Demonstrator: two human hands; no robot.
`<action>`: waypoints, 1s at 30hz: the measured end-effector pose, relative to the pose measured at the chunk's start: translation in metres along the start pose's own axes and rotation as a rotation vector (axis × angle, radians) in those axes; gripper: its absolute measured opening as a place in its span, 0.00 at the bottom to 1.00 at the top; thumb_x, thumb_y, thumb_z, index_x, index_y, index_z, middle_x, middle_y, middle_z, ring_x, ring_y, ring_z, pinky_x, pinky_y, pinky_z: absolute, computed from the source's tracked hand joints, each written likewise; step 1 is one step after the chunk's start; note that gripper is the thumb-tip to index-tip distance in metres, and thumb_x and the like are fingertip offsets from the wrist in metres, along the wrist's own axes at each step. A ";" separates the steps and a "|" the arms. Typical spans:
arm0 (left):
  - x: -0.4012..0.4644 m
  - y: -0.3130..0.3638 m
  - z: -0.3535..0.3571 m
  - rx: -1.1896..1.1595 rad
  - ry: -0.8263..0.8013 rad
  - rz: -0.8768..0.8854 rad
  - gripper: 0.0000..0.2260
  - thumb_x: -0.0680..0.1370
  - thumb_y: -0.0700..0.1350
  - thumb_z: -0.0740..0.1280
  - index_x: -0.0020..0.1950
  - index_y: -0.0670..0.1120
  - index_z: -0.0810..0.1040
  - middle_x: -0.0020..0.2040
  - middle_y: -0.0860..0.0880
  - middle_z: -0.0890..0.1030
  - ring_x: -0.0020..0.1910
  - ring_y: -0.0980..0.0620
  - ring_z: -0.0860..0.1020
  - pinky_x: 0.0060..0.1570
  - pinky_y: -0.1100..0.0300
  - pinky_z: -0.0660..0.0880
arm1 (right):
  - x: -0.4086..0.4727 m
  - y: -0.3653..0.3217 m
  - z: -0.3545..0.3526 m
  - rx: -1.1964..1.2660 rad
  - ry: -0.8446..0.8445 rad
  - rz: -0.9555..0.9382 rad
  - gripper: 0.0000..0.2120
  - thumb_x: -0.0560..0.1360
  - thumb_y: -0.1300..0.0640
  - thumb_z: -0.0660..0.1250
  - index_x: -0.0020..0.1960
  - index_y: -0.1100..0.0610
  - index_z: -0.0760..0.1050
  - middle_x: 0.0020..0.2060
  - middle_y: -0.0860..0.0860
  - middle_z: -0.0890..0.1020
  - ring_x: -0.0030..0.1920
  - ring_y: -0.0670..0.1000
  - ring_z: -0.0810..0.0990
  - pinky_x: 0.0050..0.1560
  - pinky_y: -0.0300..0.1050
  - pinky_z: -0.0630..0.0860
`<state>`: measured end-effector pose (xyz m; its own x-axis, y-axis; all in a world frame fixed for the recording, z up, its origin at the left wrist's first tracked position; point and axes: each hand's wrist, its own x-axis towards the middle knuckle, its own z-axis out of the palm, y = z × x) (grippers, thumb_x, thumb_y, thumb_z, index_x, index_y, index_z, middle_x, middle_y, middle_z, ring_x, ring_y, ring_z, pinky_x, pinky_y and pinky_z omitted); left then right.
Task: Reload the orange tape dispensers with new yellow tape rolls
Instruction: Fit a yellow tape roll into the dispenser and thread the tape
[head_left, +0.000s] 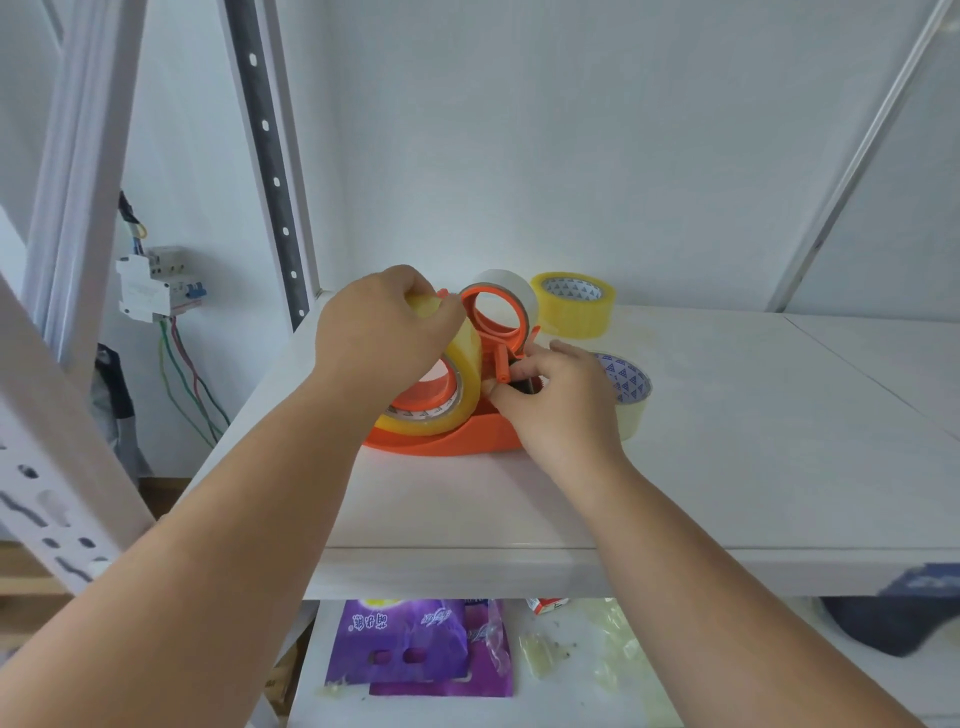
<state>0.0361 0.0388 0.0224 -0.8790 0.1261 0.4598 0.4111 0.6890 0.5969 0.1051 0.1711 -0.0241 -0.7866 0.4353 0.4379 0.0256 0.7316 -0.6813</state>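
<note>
L hand (384, 332) gripping glossy yellow roll (457, 384), R hand (561, 405) at orange plastic dispenser (447, 441)

Dispenser (452, 439) front-centre on shelf (727, 467), 2nd dispenser (498, 317) behind, spare roll (574, 304) back-right

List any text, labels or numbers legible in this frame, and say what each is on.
Purple packets on the lower shelf: white characters, upside down and blurred, not readable.
Tape roll cores: printed blue triangle pattern, no words legible.
Breaker box: markings too small to read.
Red carton: print too small to read.
</note>
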 end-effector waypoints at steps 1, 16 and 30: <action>0.000 -0.002 -0.001 -0.021 0.001 -0.021 0.10 0.75 0.55 0.62 0.46 0.51 0.76 0.37 0.53 0.78 0.37 0.54 0.73 0.39 0.60 0.67 | 0.001 0.001 0.001 0.013 -0.011 -0.005 0.08 0.67 0.51 0.74 0.43 0.53 0.84 0.53 0.52 0.83 0.65 0.52 0.73 0.63 0.51 0.68; 0.000 -0.002 -0.002 -0.044 0.019 -0.005 0.11 0.75 0.57 0.62 0.44 0.51 0.76 0.35 0.54 0.78 0.36 0.54 0.75 0.38 0.60 0.68 | 0.005 -0.002 0.005 -0.063 0.009 -0.084 0.11 0.68 0.62 0.65 0.28 0.55 0.72 0.30 0.50 0.75 0.39 0.53 0.74 0.38 0.43 0.67; 0.001 0.001 0.002 0.019 0.005 0.112 0.20 0.75 0.64 0.60 0.49 0.48 0.77 0.41 0.51 0.78 0.42 0.51 0.75 0.40 0.59 0.68 | 0.028 -0.002 -0.028 -0.027 -0.393 0.074 0.09 0.74 0.58 0.67 0.44 0.65 0.80 0.50 0.58 0.83 0.50 0.57 0.80 0.49 0.48 0.76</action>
<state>0.0348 0.0411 0.0224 -0.8267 0.1990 0.5263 0.5017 0.6841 0.5294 0.1006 0.1962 0.0064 -0.9579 0.2576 0.1268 0.1033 0.7214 -0.6848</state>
